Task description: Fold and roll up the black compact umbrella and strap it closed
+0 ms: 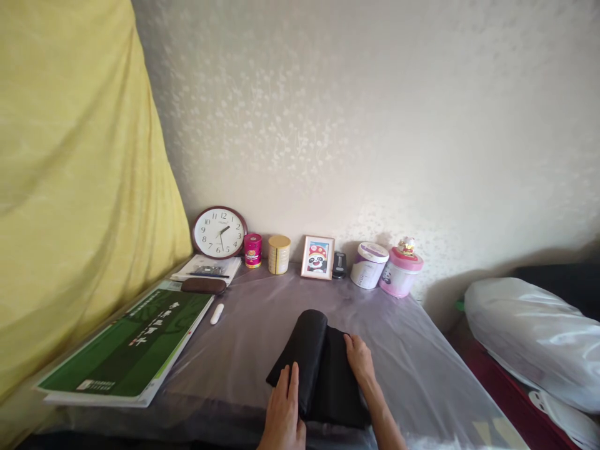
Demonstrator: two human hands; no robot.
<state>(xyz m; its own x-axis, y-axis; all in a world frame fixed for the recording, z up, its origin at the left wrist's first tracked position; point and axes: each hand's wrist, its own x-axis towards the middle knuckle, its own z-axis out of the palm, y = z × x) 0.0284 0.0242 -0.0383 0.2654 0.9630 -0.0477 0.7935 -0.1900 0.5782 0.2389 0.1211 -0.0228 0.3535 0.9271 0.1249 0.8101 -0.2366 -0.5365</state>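
Observation:
A black folded cloth [340,378] lies on the covered table near its front edge. Its left part is turned over into a thick, rounded roll, and the flatter part spreads to the right. My left hand [285,406] rests against the left side of the roll, fingers stretched out along it and the thumb low near its front end. At the cloth's upper right edge, my right hand [360,359] has its fingers bent and pinched on the fabric. Whether the cloth is a garment or a bag cannot be made out.
A green book [126,344], a brown case [203,285] and a small white stick-shaped object [217,314] lie to the left. Along the wall stand a clock [219,232], tins [279,255], a picture frame [317,257] and tubs [369,265]. A yellow curtain [84,156] hangs left.

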